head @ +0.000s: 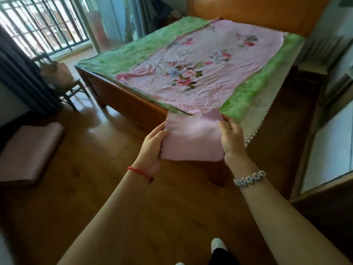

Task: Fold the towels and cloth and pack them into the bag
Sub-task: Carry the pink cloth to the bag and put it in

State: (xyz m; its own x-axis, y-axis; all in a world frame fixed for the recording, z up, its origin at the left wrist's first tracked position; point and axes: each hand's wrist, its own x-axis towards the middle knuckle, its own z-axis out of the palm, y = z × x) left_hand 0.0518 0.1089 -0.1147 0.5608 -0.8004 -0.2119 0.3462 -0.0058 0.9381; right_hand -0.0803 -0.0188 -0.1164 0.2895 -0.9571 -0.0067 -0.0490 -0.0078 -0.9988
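Left hand (152, 148) and right hand (233, 138) both grasp the pink cloth (193, 143), apparently half-folded; align edges squarely before creasing.

A: Left hand (152, 148) fingers?
B: Under the pink cloth (191, 144), hidden; only the thumb shows.
A: Lump on the chair (73, 90), ten o'clock?
B: Too blurred to name.
A: Edges?
B: Headboard (248, 12) clipped at twelve, pink padded stool (28, 150) clipped at nine, forearms (114, 217) run off at six, white shoe (218, 244) partly behind a dark trouser leg (219, 258).
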